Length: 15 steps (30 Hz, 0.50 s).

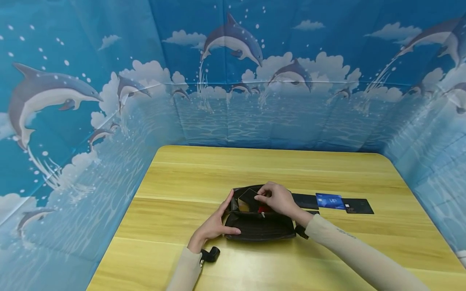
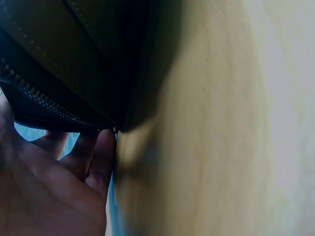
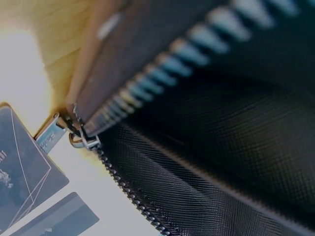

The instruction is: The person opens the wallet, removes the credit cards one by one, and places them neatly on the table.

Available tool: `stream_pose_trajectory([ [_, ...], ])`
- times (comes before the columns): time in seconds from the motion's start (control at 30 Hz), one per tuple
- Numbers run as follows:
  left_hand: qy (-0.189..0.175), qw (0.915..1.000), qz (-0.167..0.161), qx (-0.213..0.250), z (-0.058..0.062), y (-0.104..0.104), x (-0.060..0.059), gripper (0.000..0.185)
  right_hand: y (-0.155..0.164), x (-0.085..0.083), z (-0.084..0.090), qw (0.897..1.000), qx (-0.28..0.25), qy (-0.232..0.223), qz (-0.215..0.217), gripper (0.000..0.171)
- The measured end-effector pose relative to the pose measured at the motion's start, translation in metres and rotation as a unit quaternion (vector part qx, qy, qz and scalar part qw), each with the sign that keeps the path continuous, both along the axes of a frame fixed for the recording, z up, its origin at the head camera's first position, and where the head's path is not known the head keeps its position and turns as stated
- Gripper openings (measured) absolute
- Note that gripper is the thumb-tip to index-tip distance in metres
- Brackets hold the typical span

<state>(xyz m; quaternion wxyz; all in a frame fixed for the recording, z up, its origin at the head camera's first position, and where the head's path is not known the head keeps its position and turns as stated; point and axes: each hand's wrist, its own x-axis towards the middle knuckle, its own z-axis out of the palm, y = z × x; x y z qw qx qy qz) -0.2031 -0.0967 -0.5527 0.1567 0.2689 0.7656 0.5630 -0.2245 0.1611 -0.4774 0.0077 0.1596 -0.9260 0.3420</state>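
Note:
A black zip wallet (image 1: 260, 232) lies spread on the table in the head view. My left hand (image 1: 214, 226) holds its left end, thumb on the near flap and forefinger along the far side. In the left wrist view, fingers (image 2: 101, 162) touch the zipped edge (image 2: 49, 101). My right hand (image 1: 278, 199) reaches over the wallet and pinches a black card (image 1: 248, 195), partly inside the far compartment. A tan patch (image 1: 243, 206) and something red (image 1: 265, 209) show within. The right wrist view shows the wallet's zipper pull (image 3: 51, 132) and dark lining, but no fingers.
Right of the wallet lie a black card (image 1: 306, 201), a blue VIP card (image 1: 330, 201) and a black VIP card (image 1: 358, 206) in a row. Another dark card (image 3: 56, 219) lies beside the wallet. Dolphin-print cloth (image 1: 225, 117) surrounds the wooden table (image 1: 167, 178).

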Motion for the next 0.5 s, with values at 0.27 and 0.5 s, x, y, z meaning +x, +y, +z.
stream_pose_trajectory([
  [0.27,-0.009,0.9996,-0.016,-0.020,0.032,0.000,0.007,0.113,0.004,0.001,0.006,0.996,-0.081,-0.043,-0.001,0.013],
  [0.5,-0.012,0.9998,0.003,-0.013,0.000,0.000,-0.001,0.116,0.006,0.000,0.007,0.992,-0.123,-0.031,-0.012,0.013],
])
